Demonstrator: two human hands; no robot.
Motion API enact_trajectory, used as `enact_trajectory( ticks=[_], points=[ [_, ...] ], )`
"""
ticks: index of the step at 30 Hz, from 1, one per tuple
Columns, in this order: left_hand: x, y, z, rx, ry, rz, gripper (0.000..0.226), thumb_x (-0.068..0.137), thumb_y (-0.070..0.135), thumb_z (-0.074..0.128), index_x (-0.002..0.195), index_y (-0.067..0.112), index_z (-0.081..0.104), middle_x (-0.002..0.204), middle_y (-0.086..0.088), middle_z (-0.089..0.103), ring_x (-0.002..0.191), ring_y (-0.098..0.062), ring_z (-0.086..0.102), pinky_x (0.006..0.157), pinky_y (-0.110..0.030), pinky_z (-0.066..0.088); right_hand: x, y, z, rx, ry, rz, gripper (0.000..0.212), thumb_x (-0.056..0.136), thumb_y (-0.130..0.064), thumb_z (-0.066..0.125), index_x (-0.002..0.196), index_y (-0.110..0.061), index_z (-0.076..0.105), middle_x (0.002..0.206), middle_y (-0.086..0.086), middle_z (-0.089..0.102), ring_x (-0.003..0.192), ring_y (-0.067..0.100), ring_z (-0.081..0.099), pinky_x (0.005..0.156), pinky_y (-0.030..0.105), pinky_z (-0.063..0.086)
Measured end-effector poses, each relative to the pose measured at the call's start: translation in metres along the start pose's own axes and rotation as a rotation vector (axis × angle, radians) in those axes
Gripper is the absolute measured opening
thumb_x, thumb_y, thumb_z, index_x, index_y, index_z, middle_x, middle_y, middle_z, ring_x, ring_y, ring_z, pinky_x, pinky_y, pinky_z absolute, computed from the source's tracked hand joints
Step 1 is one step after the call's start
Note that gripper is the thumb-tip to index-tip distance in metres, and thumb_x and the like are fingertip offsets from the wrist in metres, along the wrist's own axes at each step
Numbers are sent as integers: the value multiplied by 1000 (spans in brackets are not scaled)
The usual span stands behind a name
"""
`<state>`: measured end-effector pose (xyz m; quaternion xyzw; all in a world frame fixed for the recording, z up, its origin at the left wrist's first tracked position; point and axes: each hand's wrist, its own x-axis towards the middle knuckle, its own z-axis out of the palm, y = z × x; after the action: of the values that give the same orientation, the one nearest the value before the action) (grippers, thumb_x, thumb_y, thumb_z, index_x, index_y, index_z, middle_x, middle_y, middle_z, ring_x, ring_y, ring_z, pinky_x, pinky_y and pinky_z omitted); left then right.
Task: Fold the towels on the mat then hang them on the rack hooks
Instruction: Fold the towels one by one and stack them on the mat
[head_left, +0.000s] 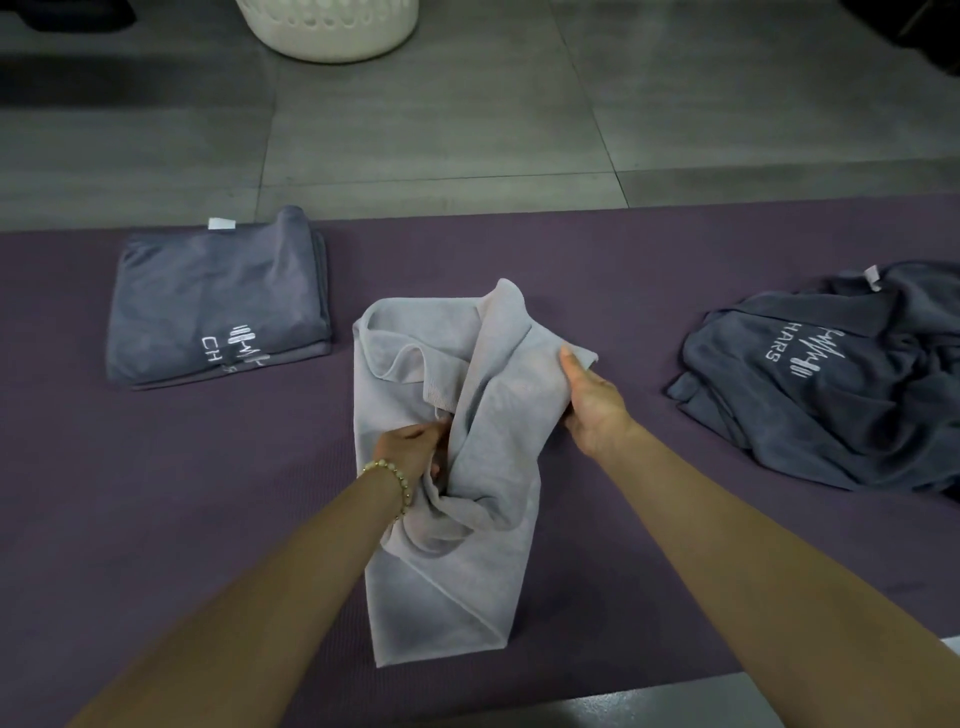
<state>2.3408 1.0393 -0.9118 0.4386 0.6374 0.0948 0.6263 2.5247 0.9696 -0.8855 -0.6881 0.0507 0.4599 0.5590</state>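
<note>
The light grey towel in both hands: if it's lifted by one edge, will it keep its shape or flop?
Probably floppy: the light grey towel sags in loose folds between the left hand and right hand. Likely light, since a pinch from each hand bunches it. Its soft, thin look suggests it would drag on the mat rather than slide.

Grey towel (441, 582) hides the left hand's (408, 449) fingertips; top edge crops the basket (332, 36).

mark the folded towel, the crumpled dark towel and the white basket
folded towel (208, 296): head view, middle of its top layer
crumpled dark towel (831, 405): head view, centre of the heap
white basket (332, 44): head view, lower wall
</note>
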Motion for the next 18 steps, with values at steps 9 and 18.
enact_trajectory(
  ticks=[9, 18],
  points=[
    [-22, 23, -27, -288, 160, 391, 21, 98, 22, 47, 78, 20, 52, 55, 3, 47, 48, -13, 46, 54, -25, 42, -17, -26, -44, -18, 233, -420, 35, 98, -32, 51, 68, -16, 55, 63, -8, 55, 53, 0, 50, 53, 16, 45],
    [-75, 97, -14, -113, -79, 586, 22, 97, 16, 50, 75, 15, 55, 46, 4, 42, 32, -5, 37, 34, -16, 34, -71, -42, -15, -702, -190, -963, 37, 99, -30, 46, 74, -4, 52, 63, -3, 45, 59, 3, 38, 57, 31, 38]
  ],
)
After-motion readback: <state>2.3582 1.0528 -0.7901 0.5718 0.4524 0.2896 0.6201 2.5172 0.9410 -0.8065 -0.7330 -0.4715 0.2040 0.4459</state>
